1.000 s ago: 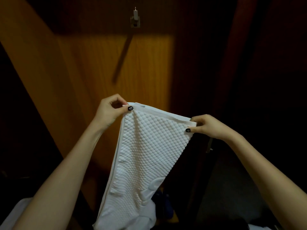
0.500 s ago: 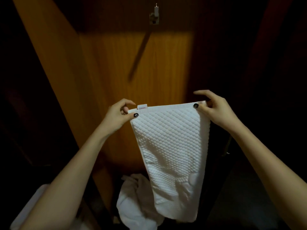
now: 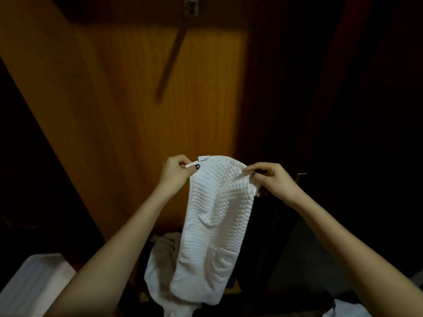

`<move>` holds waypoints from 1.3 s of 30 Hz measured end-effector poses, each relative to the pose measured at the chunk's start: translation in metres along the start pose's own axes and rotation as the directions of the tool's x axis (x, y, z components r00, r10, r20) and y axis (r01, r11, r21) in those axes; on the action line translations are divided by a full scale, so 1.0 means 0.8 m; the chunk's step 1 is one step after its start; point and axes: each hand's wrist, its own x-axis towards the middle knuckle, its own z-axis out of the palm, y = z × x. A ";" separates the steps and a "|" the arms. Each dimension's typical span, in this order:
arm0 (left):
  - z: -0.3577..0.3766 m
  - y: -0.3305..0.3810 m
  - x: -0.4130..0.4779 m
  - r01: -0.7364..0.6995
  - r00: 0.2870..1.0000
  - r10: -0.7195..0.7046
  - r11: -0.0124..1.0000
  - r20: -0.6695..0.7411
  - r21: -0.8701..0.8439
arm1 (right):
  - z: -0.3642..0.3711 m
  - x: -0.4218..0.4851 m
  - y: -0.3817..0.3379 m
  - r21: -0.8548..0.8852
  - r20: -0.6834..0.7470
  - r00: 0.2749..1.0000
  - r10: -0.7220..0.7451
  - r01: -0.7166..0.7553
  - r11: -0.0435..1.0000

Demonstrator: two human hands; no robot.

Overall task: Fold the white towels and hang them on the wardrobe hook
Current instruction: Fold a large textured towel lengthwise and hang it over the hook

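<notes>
Left hand (image 3: 175, 171) and right hand (image 3: 272, 179) are each pinching a top corner of the white towel (image 3: 217, 225), which is hanging mid-air well below the hook (image 3: 191, 8). The top edge is bowing, likely setting up a narrower fold for hanging.

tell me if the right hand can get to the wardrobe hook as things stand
Probably yes: nothing hangs between the right hand and the hook high on the wooden panel. But it pinches the white towel, as does the left hand, so the towel would follow.
</notes>
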 end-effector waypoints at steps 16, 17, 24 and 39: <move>-0.024 0.067 -0.009 -0.016 0.982 0.115 0.839 0.148 -0.544 | 0.019 0.023 -0.115 -0.202 0.048 0.931 -0.363 0.365 0.909; -0.029 0.066 -0.010 0.020 0.972 0.123 0.806 0.199 -0.591 | 0.018 0.025 -0.119 -0.235 0.067 0.929 -0.365 0.370 0.899; -0.037 0.062 -0.022 0.034 0.964 0.156 0.731 0.215 -0.681 | 0.012 0.023 -0.138 -0.329 0.238 0.923 -0.302 0.369 0.869; -0.037 0.071 -0.025 -0.043 0.996 0.086 0.629 0.014 -0.776 | -0.036 0.032 -0.098 -0.203 0.167 0.961 -0.220 0.252 0.946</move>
